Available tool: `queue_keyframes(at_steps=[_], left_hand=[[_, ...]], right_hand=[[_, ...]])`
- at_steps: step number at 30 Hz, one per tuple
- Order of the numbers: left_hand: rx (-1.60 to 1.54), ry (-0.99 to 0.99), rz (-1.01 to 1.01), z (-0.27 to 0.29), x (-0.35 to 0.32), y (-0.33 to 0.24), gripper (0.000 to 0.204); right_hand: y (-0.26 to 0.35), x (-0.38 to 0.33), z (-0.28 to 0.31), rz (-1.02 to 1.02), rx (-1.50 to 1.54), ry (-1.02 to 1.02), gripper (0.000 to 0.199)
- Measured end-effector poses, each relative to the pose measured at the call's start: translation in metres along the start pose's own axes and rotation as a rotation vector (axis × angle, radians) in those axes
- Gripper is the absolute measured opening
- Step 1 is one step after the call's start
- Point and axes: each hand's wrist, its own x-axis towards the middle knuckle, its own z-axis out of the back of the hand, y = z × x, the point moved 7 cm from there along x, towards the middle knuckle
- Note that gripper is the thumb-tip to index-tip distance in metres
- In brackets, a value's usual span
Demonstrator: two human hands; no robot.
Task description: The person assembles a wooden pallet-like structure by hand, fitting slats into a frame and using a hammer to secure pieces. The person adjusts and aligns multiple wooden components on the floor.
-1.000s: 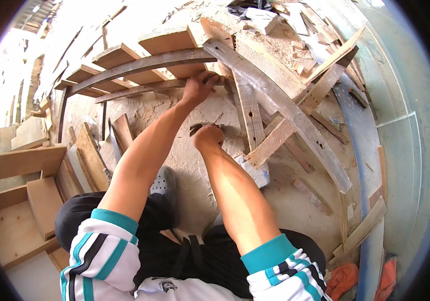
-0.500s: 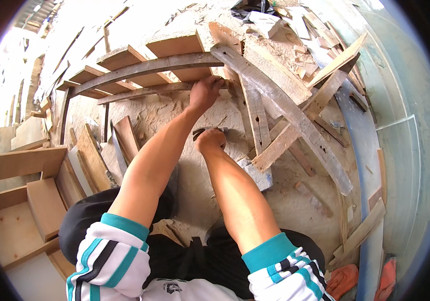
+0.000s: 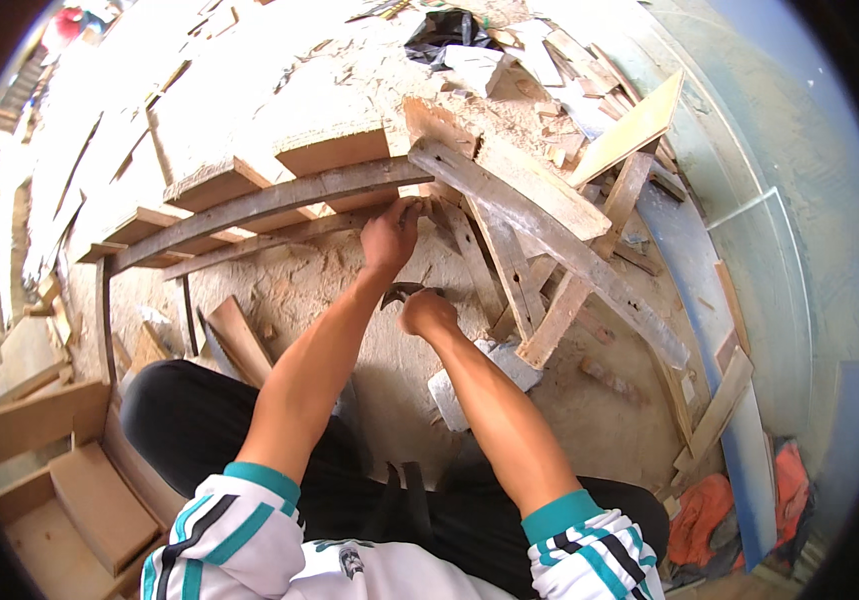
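Observation:
My left hand (image 3: 390,238) is closed at the right end of the lower curved rail (image 3: 294,228) of a slatted wooden frame. Its fingertips are pressed together against the wood, and whatever they pinch is hidden. Just below it, my right hand (image 3: 429,312) is wrapped around a hammer (image 3: 402,291); the dark curved end of its head shows on the left side of the fist. Above both hands runs the upper curved rail (image 3: 279,198), with several short boards (image 3: 334,152) across the frame. A weathered plank (image 3: 559,230) slants down to the right from the rail's end.
Crossed wooden legs (image 3: 509,260) stand right of my hands. A grey block (image 3: 489,375) lies beneath my right forearm. Wooden boxes (image 3: 109,495) sit at the lower left, glass-like sheets (image 3: 779,250) lean along the right, and orange cloth (image 3: 701,515) lies lower right. Scraps and sawdust cover the ground.
The whole view has shifted, so the frame appears lower and slightly left. My right hand with the hammer has come a little closer to my left hand, which stays at the rail's end.

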Motion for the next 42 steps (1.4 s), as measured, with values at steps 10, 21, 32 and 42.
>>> queue_keyframes(at_steps=[10,21,32,42], left_hand=[[-0.028,0.028,-0.061,-0.007,-0.004,0.007,0.015],[0.189,0.174,-0.487,0.002,0.015,-0.012,0.021],[0.002,-0.1,-0.363,0.012,0.0,-0.015,0.012],[0.034,-0.07,0.02,0.01,-0.004,-0.002,0.02]], right_hand=[[-0.008,-0.009,-0.008,-0.138,0.008,-0.186,0.063],[-0.02,-0.004,-0.021,-0.018,0.153,-0.277,0.073],[-0.015,-0.016,-0.024,-0.015,0.178,-0.235,0.073],[-0.018,-0.035,-0.032,-0.3,0.531,-0.09,0.057]])
